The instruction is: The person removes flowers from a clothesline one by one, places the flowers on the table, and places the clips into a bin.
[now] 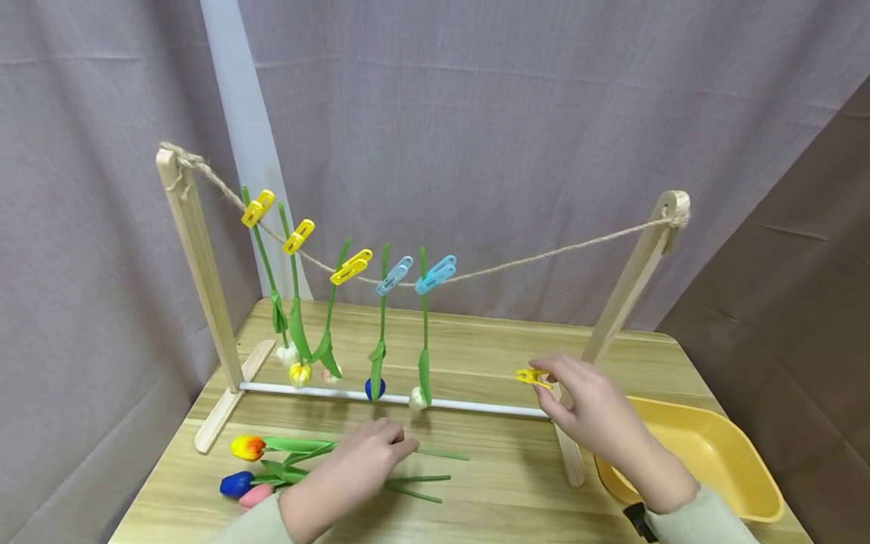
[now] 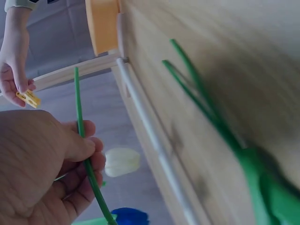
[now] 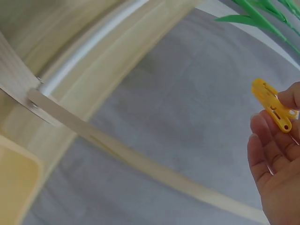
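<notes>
My left hand is low over the table and pinches the green stem of an artificial tulip between thumb and fingers. The stem seems to belong to the yellow-orange tulip, whose head points left. Beside it on the table lie a blue tulip and a pink tulip. By the rack's right post, my right hand holds a yellow clothespin between thumb and fingertips. Several tulips hang head down from a twine line, clipped by yellow clothespins and blue clothespins.
A wooden rack has a left post, a right post and a white bottom rod. At the right of the table stands a yellow basin. Grey curtains enclose the back and sides.
</notes>
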{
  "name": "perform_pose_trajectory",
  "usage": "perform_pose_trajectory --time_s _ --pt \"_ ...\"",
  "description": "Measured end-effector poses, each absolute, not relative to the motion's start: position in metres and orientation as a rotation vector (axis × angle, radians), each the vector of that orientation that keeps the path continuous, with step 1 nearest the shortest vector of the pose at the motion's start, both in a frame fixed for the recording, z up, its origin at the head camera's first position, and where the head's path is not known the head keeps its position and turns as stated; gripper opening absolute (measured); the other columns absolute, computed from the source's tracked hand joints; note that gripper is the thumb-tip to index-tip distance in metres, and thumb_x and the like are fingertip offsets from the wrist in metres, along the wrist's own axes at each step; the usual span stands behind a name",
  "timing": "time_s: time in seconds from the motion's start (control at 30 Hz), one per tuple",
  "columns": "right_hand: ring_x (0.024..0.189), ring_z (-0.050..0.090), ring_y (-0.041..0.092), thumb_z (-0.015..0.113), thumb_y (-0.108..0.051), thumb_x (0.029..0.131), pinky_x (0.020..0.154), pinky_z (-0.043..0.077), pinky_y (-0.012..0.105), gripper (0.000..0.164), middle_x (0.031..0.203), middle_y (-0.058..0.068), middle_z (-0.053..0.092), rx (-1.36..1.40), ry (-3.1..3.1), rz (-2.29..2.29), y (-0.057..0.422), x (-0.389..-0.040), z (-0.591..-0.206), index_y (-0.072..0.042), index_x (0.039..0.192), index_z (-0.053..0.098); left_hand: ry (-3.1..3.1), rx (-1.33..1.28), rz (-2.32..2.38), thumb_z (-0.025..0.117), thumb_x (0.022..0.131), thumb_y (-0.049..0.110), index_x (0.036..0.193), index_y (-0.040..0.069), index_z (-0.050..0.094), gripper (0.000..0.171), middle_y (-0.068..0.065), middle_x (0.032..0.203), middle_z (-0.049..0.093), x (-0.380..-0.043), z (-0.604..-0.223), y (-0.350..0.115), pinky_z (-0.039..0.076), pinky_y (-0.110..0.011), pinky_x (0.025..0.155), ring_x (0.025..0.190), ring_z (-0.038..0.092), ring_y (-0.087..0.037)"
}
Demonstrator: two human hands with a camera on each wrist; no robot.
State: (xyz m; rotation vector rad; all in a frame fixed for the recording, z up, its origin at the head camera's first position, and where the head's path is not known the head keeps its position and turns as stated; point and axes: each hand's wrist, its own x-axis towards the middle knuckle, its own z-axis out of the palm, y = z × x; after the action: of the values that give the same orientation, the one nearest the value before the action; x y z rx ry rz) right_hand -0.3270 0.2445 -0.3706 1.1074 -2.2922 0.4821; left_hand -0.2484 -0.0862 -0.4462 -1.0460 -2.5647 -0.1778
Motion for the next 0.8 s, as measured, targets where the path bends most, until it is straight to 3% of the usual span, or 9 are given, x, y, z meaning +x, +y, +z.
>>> perform_pose_trajectory --time_s 0.23,0.6,0.8 --pt "0.081 0.059 0.009 0.074 -0.010 0.079 0.066 0.051 0.030 0.032 0.101 -0.003 0.066 0.955 -2.404 0.495 0.258 -0.319 -0.396 -0.012 0.110 0.066 -2.562 -1.043 -0.146 0.070 0.075 0.002 0.089 0.017 0.069 0.021 0.006 0.073 0.046 -0.247 -0.469 -0.087 0.036 -0.022 0.056 0.066 0.044 -0.010" --pt "0.080 0.055 0.008 0.075 -0.006 0.081 0.059 0.046 0.028 0.032 0.093 -0.011 0.061 0.636 -2.573 0.619 0.294 -0.302 -0.433 -0.014 0.112 0.067 -2.763 -1.022 -0.235 0.071 0.080 0.005 0.089 0.015 0.072 0.014 0.008 0.074 0.048 -0.242 -0.487 -0.090 0.042 -0.024 0.061 0.067 0.045 -0.007" --pt "0.079 0.056 0.011 0.075 -0.005 0.081 0.061 0.047 0.026 0.032 0.094 -0.004 0.064 0.450 -2.541 0.686 0.310 -0.295 -0.451 -0.009 0.112 0.068 -2.827 -1.012 -0.291 0.070 0.078 -0.001 0.090 0.015 0.071 0.020 0.009 0.076 0.050 -0.242 -0.494 -0.091 0.043 -0.023 0.064 0.070 0.046 -0.006"
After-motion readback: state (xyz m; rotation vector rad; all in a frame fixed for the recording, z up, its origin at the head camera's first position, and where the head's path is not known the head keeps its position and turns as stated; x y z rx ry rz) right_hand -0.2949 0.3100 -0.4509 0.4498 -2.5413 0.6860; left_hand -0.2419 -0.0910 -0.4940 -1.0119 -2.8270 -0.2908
